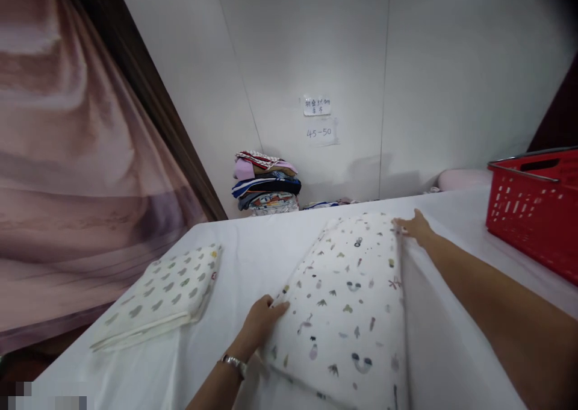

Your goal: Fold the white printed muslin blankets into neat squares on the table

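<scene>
A white cloth with small printed figures [347,301], folded into a long flat piece, lies across the white-covered table in front of me. My left hand [262,323], with a silver watch or bracelet at the wrist, pinches the cloth's left edge. At its far right corner, the fingers of my right hand [413,226] grip the edge, thumb raised. Another folded cloth, off-white with grey-green leaf-like shapes [167,289], rests to the left, apart from both hands.
A red plastic basket [533,217] with a metal handle stands at the right. Against the back wall is a stack of folded clothes [267,184], below paper signs [320,133]. Pink curtains [90,175] hang at the left. A pale pink item [465,180] lies at the back right.
</scene>
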{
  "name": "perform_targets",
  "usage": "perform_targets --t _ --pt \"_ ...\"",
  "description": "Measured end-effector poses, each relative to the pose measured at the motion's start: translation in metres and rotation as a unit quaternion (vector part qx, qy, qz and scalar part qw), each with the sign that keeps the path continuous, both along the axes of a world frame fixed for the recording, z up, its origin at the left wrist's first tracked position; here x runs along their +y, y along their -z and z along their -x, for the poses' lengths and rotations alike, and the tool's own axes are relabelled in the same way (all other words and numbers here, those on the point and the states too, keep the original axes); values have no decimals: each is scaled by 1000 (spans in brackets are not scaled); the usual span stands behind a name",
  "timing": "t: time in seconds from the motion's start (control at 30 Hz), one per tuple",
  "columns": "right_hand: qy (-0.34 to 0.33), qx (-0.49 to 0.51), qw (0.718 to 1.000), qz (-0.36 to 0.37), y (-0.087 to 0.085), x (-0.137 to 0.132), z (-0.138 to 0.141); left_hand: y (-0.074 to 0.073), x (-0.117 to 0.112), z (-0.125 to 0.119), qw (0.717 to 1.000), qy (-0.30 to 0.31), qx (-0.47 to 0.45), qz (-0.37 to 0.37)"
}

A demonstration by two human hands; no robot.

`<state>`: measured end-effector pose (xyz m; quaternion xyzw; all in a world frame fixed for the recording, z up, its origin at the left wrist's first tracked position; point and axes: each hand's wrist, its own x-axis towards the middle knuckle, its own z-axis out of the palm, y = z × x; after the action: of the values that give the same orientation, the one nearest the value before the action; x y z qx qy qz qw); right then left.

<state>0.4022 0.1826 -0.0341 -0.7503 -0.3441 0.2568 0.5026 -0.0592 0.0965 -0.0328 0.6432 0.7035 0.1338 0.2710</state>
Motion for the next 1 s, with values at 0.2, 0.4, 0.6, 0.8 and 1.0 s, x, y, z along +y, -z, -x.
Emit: perform_targets --t 0.2,0.4,0.6,0.8,1.0 --pt "-56 48 997 33 34 -54 52 -7 -5 6 995 -1 -59 82" --pt "-124 230 965 37 35 -168 110 -4 -3 15 989 18 -112 97" --pt "-196 225 954 36 32 -223 161 0 -7 9 994 21 -98 33" --pt "-102 143 983 59 2 -245 100 13 -62 -33 970 54 -214 103" --pt "-109 -128 976 137 34 -272 54 21 -102 -61 952 65 -264 144"
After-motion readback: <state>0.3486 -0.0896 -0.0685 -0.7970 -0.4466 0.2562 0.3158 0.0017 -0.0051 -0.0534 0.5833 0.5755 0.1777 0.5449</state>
